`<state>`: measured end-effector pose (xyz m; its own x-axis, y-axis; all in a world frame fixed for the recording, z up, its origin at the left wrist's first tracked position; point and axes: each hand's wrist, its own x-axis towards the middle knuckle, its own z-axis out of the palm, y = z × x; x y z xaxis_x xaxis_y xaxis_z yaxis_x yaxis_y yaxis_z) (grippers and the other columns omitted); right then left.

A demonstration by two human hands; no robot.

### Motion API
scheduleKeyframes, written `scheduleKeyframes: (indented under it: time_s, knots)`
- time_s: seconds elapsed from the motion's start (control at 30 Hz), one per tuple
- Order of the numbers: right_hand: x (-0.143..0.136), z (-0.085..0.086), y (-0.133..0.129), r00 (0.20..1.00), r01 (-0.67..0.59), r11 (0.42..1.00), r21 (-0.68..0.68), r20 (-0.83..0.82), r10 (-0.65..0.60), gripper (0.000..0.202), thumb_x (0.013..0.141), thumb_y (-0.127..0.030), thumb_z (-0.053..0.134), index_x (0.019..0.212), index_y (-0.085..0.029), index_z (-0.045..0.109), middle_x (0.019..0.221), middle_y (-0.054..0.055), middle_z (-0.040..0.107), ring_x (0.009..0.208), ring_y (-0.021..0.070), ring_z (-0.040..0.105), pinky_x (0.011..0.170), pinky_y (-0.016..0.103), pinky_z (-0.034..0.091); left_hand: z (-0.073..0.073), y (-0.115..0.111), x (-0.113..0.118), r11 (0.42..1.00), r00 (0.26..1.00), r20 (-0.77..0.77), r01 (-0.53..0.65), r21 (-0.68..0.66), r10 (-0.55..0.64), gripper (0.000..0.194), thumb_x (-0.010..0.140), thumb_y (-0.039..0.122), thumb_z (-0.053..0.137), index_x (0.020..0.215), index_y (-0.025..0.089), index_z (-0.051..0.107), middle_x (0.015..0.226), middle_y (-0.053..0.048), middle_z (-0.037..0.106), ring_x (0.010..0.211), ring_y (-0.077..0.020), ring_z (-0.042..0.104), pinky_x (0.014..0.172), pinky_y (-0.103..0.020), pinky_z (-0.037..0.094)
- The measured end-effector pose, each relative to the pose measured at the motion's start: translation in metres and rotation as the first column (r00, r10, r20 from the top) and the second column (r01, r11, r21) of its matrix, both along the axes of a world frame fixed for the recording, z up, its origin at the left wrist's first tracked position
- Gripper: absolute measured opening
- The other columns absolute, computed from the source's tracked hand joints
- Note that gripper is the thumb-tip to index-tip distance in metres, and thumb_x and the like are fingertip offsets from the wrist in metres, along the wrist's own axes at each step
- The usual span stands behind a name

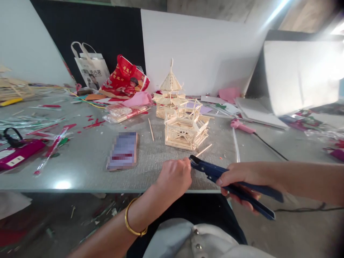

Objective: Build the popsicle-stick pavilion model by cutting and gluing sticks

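Two handles [264, 211] of a blue tool [209, 169] are gripped in the right hand [240, 174], presumably for leverage; left hand [176, 175] curled at the tool's head, grip contents hidden.

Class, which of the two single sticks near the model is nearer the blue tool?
The right stick, its end beside the blue tool; the left stick is farther.

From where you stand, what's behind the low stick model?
A taller stick tower stands behind it, leftward, with a white panel farther back. The low stick model covers the tower's lower right part.
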<state>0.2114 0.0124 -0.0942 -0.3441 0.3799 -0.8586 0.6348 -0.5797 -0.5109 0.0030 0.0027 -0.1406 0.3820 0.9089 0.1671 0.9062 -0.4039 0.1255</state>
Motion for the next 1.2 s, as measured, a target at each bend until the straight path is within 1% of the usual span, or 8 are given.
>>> scheduleKeyframes:
  time_s: [0.2, 0.33, 0.47, 0.57, 0.63, 0.73, 1.0, 1.2]
  knots:
    - [0.009, -0.013, -0.003, 0.996, 0.023, 0.993, -0.113, -0.085, -0.033, 0.035, 0.078, -0.042, 0.044, 0.084, -0.009, 0.054, 0.065, 0.005, 0.058, 0.053, 0.0173, 0.06, 0.05, 0.036, 0.052, 0.005, 0.006, -0.004, 0.999, 0.998, -0.027, 0.05, -0.018, -0.05, 0.025, 0.084, 0.016, 0.033, 0.075, 0.017, 0.057, 0.06, -0.006, 0.062, 0.061, -0.019, 0.063, 0.052, -0.025, 0.043]
    - [0.018, -0.022, 0.0, 0.995, 0.013, 0.988, -0.156, -0.096, -0.028, 0.04, 0.077, -0.049, 0.046, 0.086, -0.011, 0.056, 0.066, 0.005, 0.058, 0.054, 0.02, 0.061, 0.052, 0.043, 0.053, 0.005, 0.001, -0.002, 0.997, 0.995, -0.062, 0.08, 0.023, -0.079, 0.021, 0.079, 0.009, 0.036, 0.08, 0.016, 0.055, 0.066, -0.006, 0.061, 0.062, -0.021, 0.061, 0.054, -0.03, 0.044]
    - [0.023, -0.025, 0.001, 0.995, 0.015, 0.979, -0.203, -0.098, -0.036, 0.039, 0.076, -0.048, 0.045, 0.087, -0.012, 0.056, 0.067, 0.006, 0.06, 0.055, 0.0193, 0.062, 0.053, 0.039, 0.054, 0.004, -0.006, -0.002, 0.943, 0.955, -0.236, 0.235, 0.238, -0.178, 0.022, 0.077, 0.003, 0.033, 0.08, 0.014, 0.053, 0.077, -0.01, 0.057, 0.072, -0.0237, 0.057, 0.058, -0.034, 0.044]
    - [0.024, -0.025, -0.001, 0.99, 0.042, 0.972, -0.23, -0.121, -0.071, 0.039, 0.075, -0.046, 0.043, 0.089, -0.011, 0.056, 0.069, 0.007, 0.06, 0.057, 0.0192, 0.062, 0.052, 0.035, 0.053, 0.003, -0.004, -0.004, 0.93, 0.929, -0.289, 0.3, 0.213, -0.233, 0.02, 0.076, 0.004, 0.035, 0.081, 0.012, 0.052, 0.071, -0.009, 0.056, 0.064, -0.0218, 0.055, 0.054, -0.032, 0.043]
    - [0.023, -0.026, -0.003, 0.988, 0.069, 0.969, -0.235, -0.12, -0.099, 0.039, 0.074, -0.045, 0.043, 0.089, -0.011, 0.056, 0.069, 0.007, 0.06, 0.055, 0.0183, 0.061, 0.052, 0.035, 0.053, 0.002, 0.001, -0.005, 0.954, 0.947, -0.196, 0.28, 0.112, -0.255, 0.019, 0.074, 0.006, 0.038, 0.082, 0.012, 0.054, 0.07, -0.01, 0.058, 0.063, -0.0219, 0.057, 0.055, -0.032, 0.044]
    - [0.022, -0.026, -0.004, 0.985, 0.092, 0.964, -0.25, -0.119, -0.125, 0.038, 0.074, -0.044, 0.044, 0.089, -0.01, 0.055, 0.069, 0.006, 0.058, 0.052, 0.0167, 0.059, 0.052, 0.037, 0.053, 0.003, 0.008, -0.005, 0.979, 0.979, -0.004, 0.202, -0.029, -0.202, 0.016, 0.073, 0.01, 0.041, 0.079, 0.013, 0.056, 0.068, -0.01, 0.061, 0.062, -0.0215, 0.059, 0.056, -0.032, 0.043]
    - [0.014, -0.012, -0.009, 0.975, 0.107, 0.967, -0.231, -0.167, -0.148, 0.034, 0.074, -0.036, 0.041, 0.089, -0.008, 0.055, 0.07, 0.006, 0.058, 0.054, 0.0158, 0.058, 0.053, 0.034, 0.052, 0.005, 0.019, -0.006, 0.983, 0.955, 0.293, 0.092, -0.16, -0.042, 0.034, 0.082, 0.024, 0.037, 0.057, 0.015, 0.058, 0.05, 0.0, 0.053, 0.05, -0.0112, 0.049, 0.048, -0.023, 0.033]
    - [0.0, 0.004, -0.019, 0.973, 0.152, 0.968, -0.2, -0.142, -0.182, 0.027, 0.072, -0.031, 0.038, 0.078, -0.009, 0.053, 0.068, 0.007, 0.057, 0.054, 0.0147, 0.058, 0.053, 0.029, 0.051, -0.002, 0.023, -0.003, 0.959, 0.924, 0.382, 0.082, -0.272, 0.03, 0.034, 0.084, 0.028, 0.036, 0.067, 0.013, 0.062, 0.042, 0.003, 0.046, 0.038, -0.0093, 0.045, 0.04, -0.02, 0.032]
